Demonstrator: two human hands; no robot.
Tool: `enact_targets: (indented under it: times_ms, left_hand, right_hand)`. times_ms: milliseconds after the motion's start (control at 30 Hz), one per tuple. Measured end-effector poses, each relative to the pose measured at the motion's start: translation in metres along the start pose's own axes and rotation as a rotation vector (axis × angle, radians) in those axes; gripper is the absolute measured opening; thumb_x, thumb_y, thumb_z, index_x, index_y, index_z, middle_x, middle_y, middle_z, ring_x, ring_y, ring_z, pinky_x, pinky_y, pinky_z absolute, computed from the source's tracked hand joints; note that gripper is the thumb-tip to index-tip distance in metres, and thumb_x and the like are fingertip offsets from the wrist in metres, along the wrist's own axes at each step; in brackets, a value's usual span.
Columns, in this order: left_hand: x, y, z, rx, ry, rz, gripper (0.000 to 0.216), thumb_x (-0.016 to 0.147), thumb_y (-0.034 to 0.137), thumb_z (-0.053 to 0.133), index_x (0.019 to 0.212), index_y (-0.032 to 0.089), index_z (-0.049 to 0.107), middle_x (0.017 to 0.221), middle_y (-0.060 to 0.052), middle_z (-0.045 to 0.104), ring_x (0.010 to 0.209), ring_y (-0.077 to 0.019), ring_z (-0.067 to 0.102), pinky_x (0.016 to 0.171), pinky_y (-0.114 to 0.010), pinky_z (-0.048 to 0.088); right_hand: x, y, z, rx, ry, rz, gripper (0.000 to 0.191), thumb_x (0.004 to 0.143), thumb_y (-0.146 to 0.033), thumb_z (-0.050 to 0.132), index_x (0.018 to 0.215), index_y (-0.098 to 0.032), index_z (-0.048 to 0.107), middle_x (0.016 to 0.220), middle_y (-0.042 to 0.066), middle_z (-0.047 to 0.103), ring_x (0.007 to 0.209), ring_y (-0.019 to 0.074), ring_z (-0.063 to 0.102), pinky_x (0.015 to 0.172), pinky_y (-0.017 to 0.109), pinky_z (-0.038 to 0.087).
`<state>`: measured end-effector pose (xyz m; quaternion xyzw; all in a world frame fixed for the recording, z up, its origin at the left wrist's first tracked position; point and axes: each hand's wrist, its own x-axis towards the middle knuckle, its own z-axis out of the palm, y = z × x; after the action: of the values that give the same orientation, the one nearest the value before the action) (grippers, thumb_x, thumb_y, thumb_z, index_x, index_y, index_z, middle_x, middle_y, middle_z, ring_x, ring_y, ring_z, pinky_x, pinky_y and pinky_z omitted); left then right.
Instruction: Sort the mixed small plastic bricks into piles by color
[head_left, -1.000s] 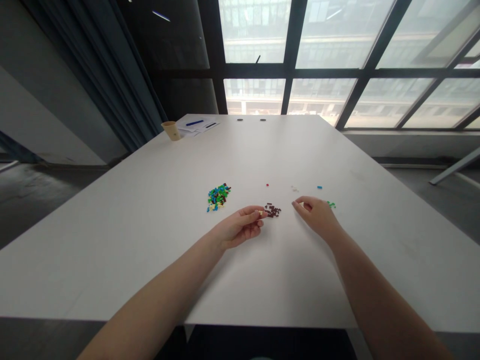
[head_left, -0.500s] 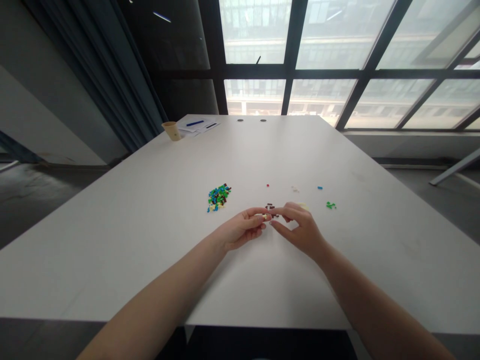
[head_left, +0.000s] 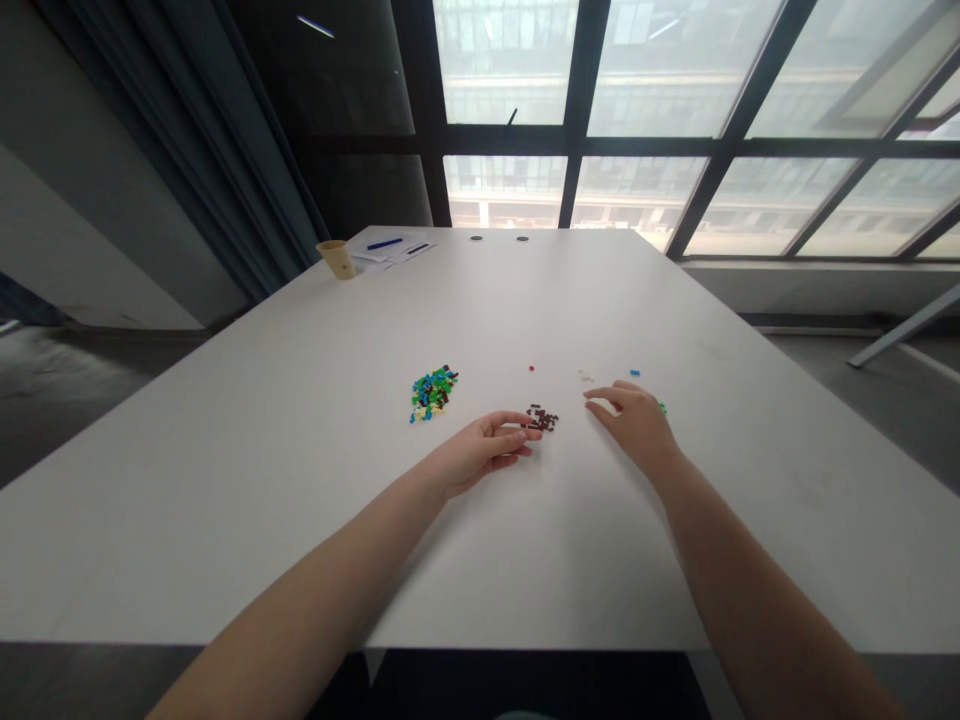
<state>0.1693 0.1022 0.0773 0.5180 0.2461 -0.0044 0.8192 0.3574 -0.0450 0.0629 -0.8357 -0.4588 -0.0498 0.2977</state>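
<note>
My left hand (head_left: 486, 452) rests on the white table (head_left: 300, 480), its fingers curled and its thumb tip just left of a small pile of dark brown bricks (head_left: 542, 418). I see no brick between its fingers. My right hand (head_left: 637, 424) lies to the right of that pile, palm down with the fingers bent and their tips on the table. What is under those fingertips is hidden. A mixed heap of green, blue, yellow and dark bricks (head_left: 432, 390) lies to the left of my left hand.
Loose bricks lie beyond the hands: a red one (head_left: 531, 368), pale ones (head_left: 585, 376), a blue one (head_left: 634, 372) and green ones (head_left: 662, 406) by my right hand. A paper cup (head_left: 334, 258) and papers with pens (head_left: 390, 246) sit at the far left corner.
My right hand came over to my left hand's fingertips, where a pale brick showed, and has gone back to the right. That brick no longer shows in my left hand.
</note>
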Motion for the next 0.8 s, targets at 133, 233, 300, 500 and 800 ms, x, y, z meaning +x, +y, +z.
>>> enact_targets:
  times_ms: [133,233,300,500,800]
  left_hand:
    - [0.0,0.002,0.0,0.014,0.01,-0.013,0.038,0.062,0.028,0.074,0.096,0.02,0.059,0.106,-0.007,0.064,0.08,-0.01,0.058,0.073,-0.024,0.04]
    - [0.001,0.002,0.0,0.01,0.01,-0.017,0.038,0.06,0.028,0.076,0.094,0.019,0.06,0.104,-0.007,0.064,0.079,-0.0103,0.059,0.07,-0.023,0.04]
    - [0.001,0.001,0.001,0.01,0.005,-0.01,0.038,0.06,0.028,0.076,0.093,0.019,0.06,0.105,-0.008,0.064,0.078,-0.0104,0.059,0.069,-0.023,0.04]
    - [0.002,0.008,-0.01,0.103,0.093,0.093,0.036,0.066,0.036,0.068,0.097,0.019,0.059,0.106,-0.008,0.063,0.083,-0.0126,0.059,0.073,-0.025,0.042]
    - [-0.004,0.037,-0.081,1.357,0.737,0.399,0.017,0.072,0.017,0.054,0.078,0.019,0.07,0.089,-0.009,0.06,0.092,-0.0258,0.051,0.083,-0.037,0.039]
  right_hand:
    - [0.003,0.022,0.003,-0.179,-0.102,0.155,0.02,0.076,-0.032,0.055,0.086,-0.025,0.071,0.079,0.004,0.062,0.068,0.0152,0.053,0.065,0.029,0.035]
    - [0.001,0.024,0.01,-0.218,-0.146,0.186,0.02,0.076,-0.032,0.054,0.086,-0.026,0.071,0.088,0.004,0.064,0.075,0.0169,0.055,0.066,0.029,0.035]
    - [0.0,0.023,0.012,-0.225,-0.153,0.187,0.02,0.076,-0.031,0.054,0.087,-0.026,0.071,0.089,0.004,0.065,0.076,0.0176,0.056,0.067,0.029,0.035]
    - [0.003,0.019,0.004,-0.131,-0.017,0.143,0.024,0.076,-0.029,0.05,0.088,-0.022,0.07,0.079,0.005,0.064,0.067,0.0151,0.053,0.065,0.028,0.035]
    - [0.001,-0.006,-0.001,0.044,-0.018,0.137,0.036,0.076,-0.042,0.045,0.05,-0.018,0.048,0.046,-0.003,0.037,0.047,0.0095,0.034,0.05,0.024,0.024]
